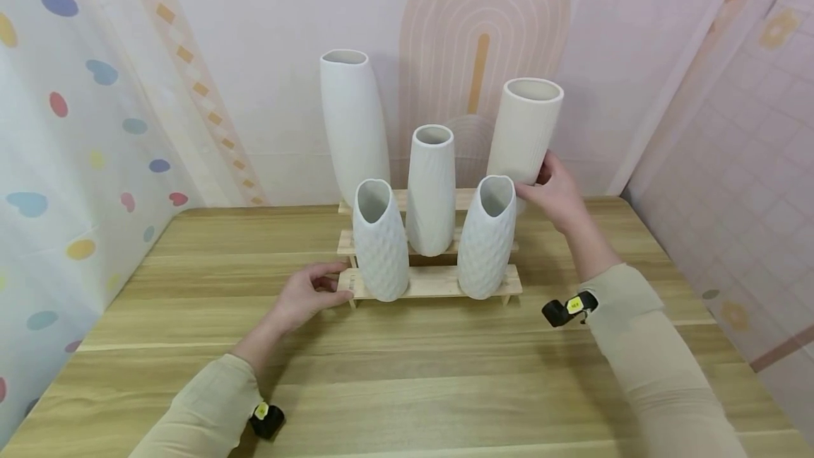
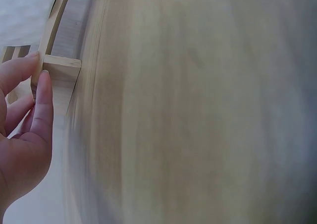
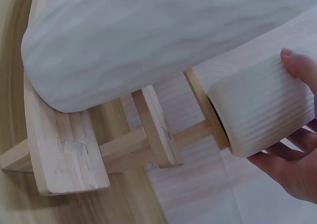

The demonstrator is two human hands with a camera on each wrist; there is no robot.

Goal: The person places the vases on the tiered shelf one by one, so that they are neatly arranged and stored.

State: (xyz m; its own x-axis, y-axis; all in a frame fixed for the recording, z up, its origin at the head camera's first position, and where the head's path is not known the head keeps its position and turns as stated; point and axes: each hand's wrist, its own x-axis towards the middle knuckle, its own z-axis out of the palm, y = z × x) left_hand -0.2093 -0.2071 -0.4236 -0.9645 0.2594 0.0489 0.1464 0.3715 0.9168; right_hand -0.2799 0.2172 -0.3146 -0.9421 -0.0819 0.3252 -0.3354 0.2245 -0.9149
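Note:
A three-tier wooden stand (image 1: pixel 432 281) holds several white vases. My left hand (image 1: pixel 308 295) pinches the left end of its lowest board, and the left wrist view shows that hand's fingertips on the board edge beside a support block (image 2: pixel 62 61). At the back right, my right hand (image 1: pixel 559 193) grips the lower part of a ribbed cylindrical vase (image 1: pixel 524 133). In the right wrist view, this vase's base (image 3: pixel 237 120) is at the top board, with a thin dark gap along one side. A front textured vase (image 1: pixel 488 242) partly hides its bottom in the head view.
A tall vase (image 1: pixel 352 126) stands at the back left, a slim vase (image 1: pixel 432 196) on the middle tier, and another textured vase (image 1: pixel 381 253) at the front left. Patterned cloth (image 1: pixel 286 76) hangs behind and beside the wood-grain table (image 1: pixel 407 387).

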